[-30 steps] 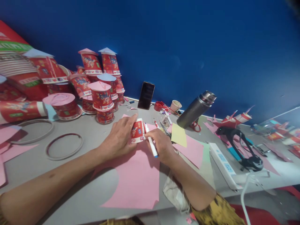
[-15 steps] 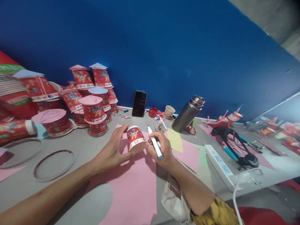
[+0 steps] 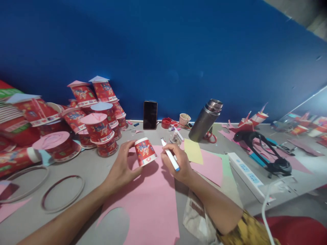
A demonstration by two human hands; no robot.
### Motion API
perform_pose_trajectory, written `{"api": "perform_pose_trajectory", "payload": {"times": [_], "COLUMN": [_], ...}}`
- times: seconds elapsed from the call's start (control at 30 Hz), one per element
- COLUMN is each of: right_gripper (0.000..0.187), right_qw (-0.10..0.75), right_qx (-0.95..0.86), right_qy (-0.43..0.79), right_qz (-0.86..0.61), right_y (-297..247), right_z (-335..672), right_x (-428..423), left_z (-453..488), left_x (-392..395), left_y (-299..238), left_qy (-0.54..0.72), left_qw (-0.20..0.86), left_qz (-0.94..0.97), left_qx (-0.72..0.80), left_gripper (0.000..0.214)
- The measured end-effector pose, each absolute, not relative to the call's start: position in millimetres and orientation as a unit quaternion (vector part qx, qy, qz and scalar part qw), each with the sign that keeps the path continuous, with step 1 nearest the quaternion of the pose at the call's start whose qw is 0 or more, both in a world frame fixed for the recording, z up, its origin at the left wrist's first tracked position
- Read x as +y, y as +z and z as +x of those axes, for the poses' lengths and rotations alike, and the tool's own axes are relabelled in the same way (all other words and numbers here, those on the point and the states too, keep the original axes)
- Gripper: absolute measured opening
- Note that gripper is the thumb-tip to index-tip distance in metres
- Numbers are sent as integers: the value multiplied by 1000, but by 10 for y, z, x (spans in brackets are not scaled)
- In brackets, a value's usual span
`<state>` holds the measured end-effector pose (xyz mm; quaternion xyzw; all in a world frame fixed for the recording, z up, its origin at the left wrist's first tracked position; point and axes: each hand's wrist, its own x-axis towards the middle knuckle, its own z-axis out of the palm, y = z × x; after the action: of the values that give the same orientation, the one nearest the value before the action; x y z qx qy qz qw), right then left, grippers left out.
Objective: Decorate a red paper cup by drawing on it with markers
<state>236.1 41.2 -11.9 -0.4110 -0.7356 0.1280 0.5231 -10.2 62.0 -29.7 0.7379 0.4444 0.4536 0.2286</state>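
Note:
A red printed paper cup (image 3: 145, 151) is held between the thumb and fingers of my left hand (image 3: 125, 163), tilted above the table. Just right of it, my right hand (image 3: 177, 163) grips a white marker (image 3: 171, 157) with a blue end; its dark tip points up toward the cup but stays apart from it. Beneath both hands lies a pink paper sheet (image 3: 153, 211) with a round hole cut near its left edge.
Decorated red cups with paper tops (image 3: 97, 127) are stacked at left, near two rings (image 3: 62, 194). A phone (image 3: 150, 115) leans against the blue wall. A grey flask (image 3: 205, 120), yellow paper (image 3: 193, 152), power strip (image 3: 246, 177) and black head strap (image 3: 265, 153) lie rightward.
The cup has turned in my left hand, so its printed side shows more and its base no longer shows. My right hand has drawn slightly away from it. The view has shifted a little.

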Motion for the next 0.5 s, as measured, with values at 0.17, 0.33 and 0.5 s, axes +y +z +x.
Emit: {"api": "perform_pose_trajectory", "payload": {"times": [0.17, 0.33, 0.5], "right_gripper": [20, 39, 47], "right_qw": [551, 618, 600], "right_qx": [-706, -498, -289], "right_qy": [184, 394, 614], "right_qz": [-406, -464, -423], "right_y": [-80, -67, 166], "right_z": [2439, 2434, 2341], "right_x": [474, 577, 705], "left_z": [-103, -101, -99], "left_x": [602, 621, 665], "left_y": [-337, -329, -340], "left_qy": [450, 457, 460], "left_qw": [135, 119, 141], "left_qz": [772, 771, 759], "left_qx": [428, 427, 438], "left_gripper": [74, 69, 71]}}
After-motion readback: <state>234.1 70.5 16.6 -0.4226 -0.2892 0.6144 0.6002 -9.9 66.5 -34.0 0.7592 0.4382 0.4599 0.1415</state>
